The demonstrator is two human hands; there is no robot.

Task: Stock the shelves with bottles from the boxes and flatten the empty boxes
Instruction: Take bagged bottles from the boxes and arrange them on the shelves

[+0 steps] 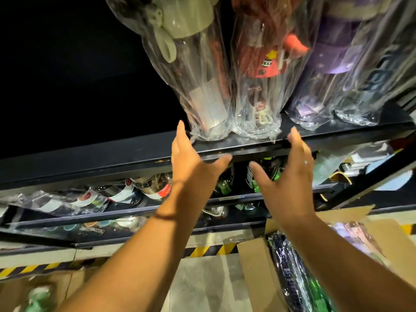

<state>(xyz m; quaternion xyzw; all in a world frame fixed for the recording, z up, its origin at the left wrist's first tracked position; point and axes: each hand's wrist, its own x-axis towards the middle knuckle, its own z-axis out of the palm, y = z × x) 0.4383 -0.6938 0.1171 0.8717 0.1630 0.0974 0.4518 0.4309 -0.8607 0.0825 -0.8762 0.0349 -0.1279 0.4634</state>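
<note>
Both hands are reaching up toward the top shelf (108,161) with nothing in them; the left hand (193,164) and the right hand (290,170) are hanging apart from each other, palms facing inward, fingers straight and thumbs spread toward one another; the left fingertips are lying just beside the base of the grey-lidded bottle (198,86), though I cannot tell whether they are touching its wrap; the right fingertips are showing in front of the shelf's front edge, below the gap between the red bottle (263,68) and the purple bottle (331,70). These three bottles are standing in a row on the top shelf, each sealed in clear plastic; a fourth wrapped bottle (373,82) is standing to the right of the purple one. On the lower shelf (126,213), wrapped bottles with red-and-white labels (155,188) are sitting at the left; dark bottles with green trim (254,176) are showing between the two hands. Down on the floor (202,284), an open cardboard box (254,264) is sitting under the right forearm, holding further plastic-wrapped bottles (290,282); a second box (56,287) is sitting blurred at the lower left; yellow-and-black tape (209,249) is running along the floor below the shelving.
</note>
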